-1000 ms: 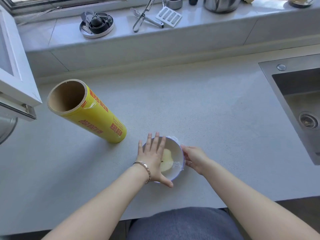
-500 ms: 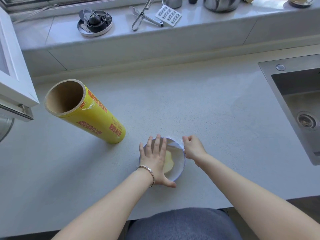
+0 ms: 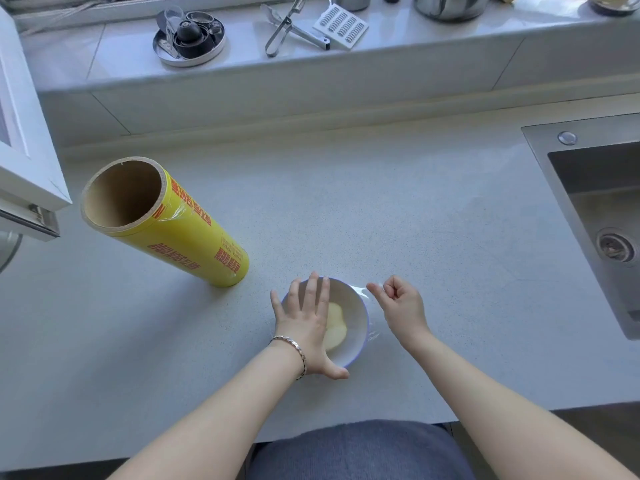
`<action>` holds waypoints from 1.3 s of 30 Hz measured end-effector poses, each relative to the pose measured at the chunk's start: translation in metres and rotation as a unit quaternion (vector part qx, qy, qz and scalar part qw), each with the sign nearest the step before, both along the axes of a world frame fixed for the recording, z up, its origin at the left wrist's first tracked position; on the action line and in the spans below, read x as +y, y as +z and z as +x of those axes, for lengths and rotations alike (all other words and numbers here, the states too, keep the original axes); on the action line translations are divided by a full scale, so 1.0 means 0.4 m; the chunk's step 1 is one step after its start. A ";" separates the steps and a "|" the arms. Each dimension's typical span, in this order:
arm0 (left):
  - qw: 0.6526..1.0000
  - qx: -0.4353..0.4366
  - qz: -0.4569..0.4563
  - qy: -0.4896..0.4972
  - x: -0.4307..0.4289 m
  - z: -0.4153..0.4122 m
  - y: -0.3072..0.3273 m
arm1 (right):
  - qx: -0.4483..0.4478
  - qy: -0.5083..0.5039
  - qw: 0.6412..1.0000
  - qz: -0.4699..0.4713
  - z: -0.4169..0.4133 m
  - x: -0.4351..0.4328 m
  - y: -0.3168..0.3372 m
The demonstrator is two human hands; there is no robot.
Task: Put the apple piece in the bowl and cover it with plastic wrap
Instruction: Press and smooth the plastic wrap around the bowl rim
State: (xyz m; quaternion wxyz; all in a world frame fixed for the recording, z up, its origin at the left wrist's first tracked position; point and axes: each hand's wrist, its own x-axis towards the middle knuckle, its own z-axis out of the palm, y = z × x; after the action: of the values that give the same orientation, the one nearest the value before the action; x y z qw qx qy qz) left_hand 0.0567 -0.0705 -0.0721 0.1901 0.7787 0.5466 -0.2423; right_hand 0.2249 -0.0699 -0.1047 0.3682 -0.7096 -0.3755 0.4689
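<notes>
Since a second ago, the right hand [image 3: 403, 306] has slid from the near-right side of the bowl [image 3: 358, 308] round to its far-right rim, while the left hand [image 3: 304, 327] has stayed flat on top. The left grip is spread, with straight fingers lying across the left half of the bowl's mouth and the thumb reaching past the near rim. A bracelet [image 3: 294, 349] circles that wrist. The right grip is curled, and its fingertips pinch a loose edge of the plastic wrap [image 3: 362, 289] just beside the rim. More film puckers down the bowl's right side. The apple piece [image 3: 335, 329], pale yellow, lies inside the bowl, half hidden by the left hand. The bowl sits on the grey tabletop [image 3: 415, 220] near its front edge. The yellow roll of wrap [image 3: 194, 237] stands to the left and a little behind it, apart from the bowl. A steel sink [image 3: 595, 202] is set into the right end. On the ledge [image 3: 415, 53] behind lie a peeler [image 3: 282, 29] and a small grater [image 3: 341, 27].
</notes>
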 end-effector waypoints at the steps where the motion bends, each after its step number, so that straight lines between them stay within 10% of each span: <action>1: 1.000 -0.002 -0.002 0.002 0.000 0.000 0.001 | -0.006 -0.007 1.000 -0.001 -0.004 -0.006 -0.009; 9: 0.999 -0.012 -0.001 0.038 -0.006 0.006 -0.005 | -0.043 -0.016 0.996 -0.083 -0.042 0.030 -0.039; 15: 0.985 -0.014 0.014 0.172 -0.018 0.024 -0.006 | 0.190 -0.016 0.946 -0.264 -0.024 -0.009 0.006; 27: 0.990 -0.011 -0.019 0.142 -0.006 0.005 0.016 | 0.263 0.012 0.944 -0.200 -0.037 0.004 -0.011; 39: 0.998 -0.007 0.017 -0.055 0.027 -0.010 0.009 | 0.155 -0.102 0.980 -0.076 -0.069 0.035 0.017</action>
State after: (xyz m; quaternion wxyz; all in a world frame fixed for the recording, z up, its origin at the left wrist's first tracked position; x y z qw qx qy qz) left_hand 0.0525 -0.0598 -0.0686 0.1668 0.8125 0.5056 -0.2375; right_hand 0.1971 -0.0558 -0.0980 0.4128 -0.6888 -0.2022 0.5605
